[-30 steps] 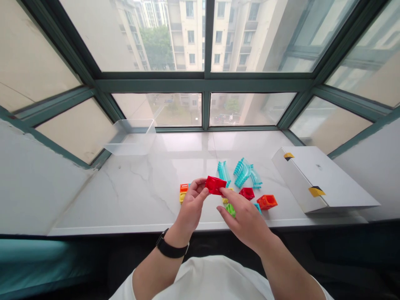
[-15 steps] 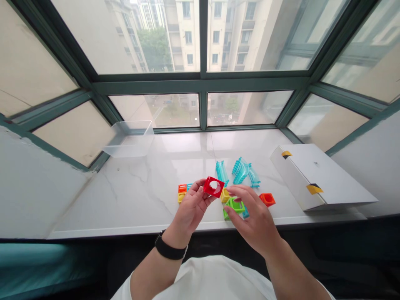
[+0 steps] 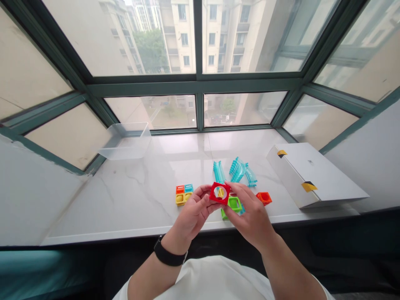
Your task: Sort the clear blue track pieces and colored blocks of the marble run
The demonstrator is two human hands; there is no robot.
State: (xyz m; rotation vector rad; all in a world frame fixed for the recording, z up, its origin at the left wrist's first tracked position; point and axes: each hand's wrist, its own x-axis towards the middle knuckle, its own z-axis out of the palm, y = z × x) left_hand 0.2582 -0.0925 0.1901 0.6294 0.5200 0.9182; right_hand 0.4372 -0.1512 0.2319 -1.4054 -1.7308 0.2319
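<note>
Red square frame block [image 3: 220, 186] held just above the marble window sill [image 3: 93, 204] between both hands. Left hand [image 3: 190, 214] closed on its lower left side; right hand [image 3: 251, 221] closed on its upper right corner. Fingers stay on the rim, leaving the round opening unblocked and turned up toward the head camera; a yellow piece shows through it.

Green block [image 3: 234, 204] lies just beyond the right hand, nearly beneath the frame. Left of the hands: cluster of orange, blue and yellow blocks [image 3: 183, 194]. Right: orange-red block [image 3: 264, 198]. Farther off: teal clear track pieces [image 3: 238, 168].

Sill's near edge runs under the wrists. Wide bare marble left, up to clear plastic bin [image 3: 125, 141]; less room right, before white cardboard box [image 3: 308, 175].
</note>
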